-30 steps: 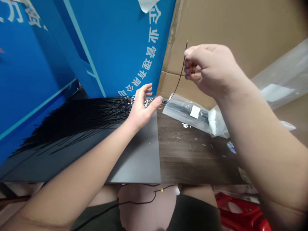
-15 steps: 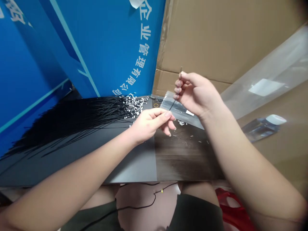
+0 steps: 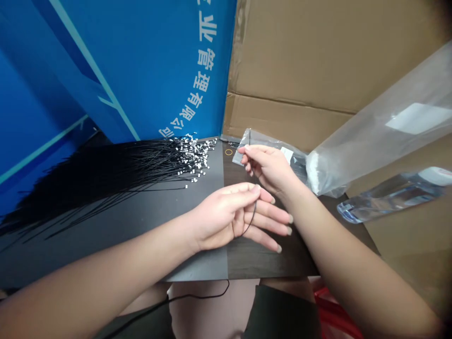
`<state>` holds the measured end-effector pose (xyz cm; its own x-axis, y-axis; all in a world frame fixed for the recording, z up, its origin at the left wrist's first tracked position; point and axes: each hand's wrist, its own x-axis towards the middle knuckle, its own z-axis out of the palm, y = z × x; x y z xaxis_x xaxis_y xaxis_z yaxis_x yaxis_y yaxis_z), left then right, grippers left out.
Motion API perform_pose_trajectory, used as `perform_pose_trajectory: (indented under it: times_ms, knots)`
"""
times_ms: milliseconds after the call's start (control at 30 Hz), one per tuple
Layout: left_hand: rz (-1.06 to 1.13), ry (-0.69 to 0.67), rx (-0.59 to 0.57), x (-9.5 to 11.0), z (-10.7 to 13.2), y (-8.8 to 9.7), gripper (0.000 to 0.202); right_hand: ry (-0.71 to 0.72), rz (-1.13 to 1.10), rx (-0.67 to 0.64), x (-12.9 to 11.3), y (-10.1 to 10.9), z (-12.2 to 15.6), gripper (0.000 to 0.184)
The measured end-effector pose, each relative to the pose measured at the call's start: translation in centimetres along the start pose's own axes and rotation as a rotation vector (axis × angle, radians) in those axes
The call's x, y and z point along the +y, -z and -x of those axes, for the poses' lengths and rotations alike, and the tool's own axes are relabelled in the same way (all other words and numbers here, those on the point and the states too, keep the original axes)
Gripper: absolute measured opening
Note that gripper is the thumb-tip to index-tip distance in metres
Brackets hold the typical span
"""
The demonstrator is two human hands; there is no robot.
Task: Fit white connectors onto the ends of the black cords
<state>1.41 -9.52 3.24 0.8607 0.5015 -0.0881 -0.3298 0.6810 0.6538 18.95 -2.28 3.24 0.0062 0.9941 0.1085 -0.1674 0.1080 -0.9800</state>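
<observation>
My left hand (image 3: 233, 214) is over the middle of the table, palm partly up. Its thumb and index finger pinch a thin black cable (image 3: 253, 217), which loops down across the other, spread fingers. Just beyond it, my right hand (image 3: 270, 165) has its thumb and index finger closed on a thin dark strand (image 3: 250, 137) that sticks up above the fingertips. Whether this strand is part of the same cable I cannot tell. On the left lies a large bundle of black cables (image 3: 116, 165), with small white connectors (image 3: 193, 153) at the ends near my hands.
Behind my right hand are a clear plastic bag (image 3: 243, 153) and a long clear bag (image 3: 381, 127). A clear bottle (image 3: 391, 193) lies at the right. Blue panels (image 3: 158, 61) and a cardboard wall (image 3: 300, 52) enclose the table (image 3: 197, 263). A black cord (image 3: 197, 296) hangs over my lap.
My left hand has come lower and nearer, its outer fingers spreading and the cable loop showing across them. My right hand has moved down and left. The view has shifted slightly.
</observation>
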Motion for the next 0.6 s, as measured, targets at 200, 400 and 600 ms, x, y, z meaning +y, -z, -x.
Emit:
perform_pose_trajectory:
  times_ms: [200,400,600]
  knots:
    - [-0.272,0.226,-0.190,-0.4,0.6,0.0,0.033,0.032,-0.004,-0.005,1.1,-0.1,0.0,0.041]
    - [-0.801,-0.062,0.090,2.4,-0.3,1.6,0.035,0.006,-0.021,-0.029,2.1,-0.2,-0.1,0.040]
    - [-0.914,-0.813,0.663,5.8,-2.1,6.0,0.021,-0.037,-0.034,-0.103,2.9,-1.2,0.5,0.040]
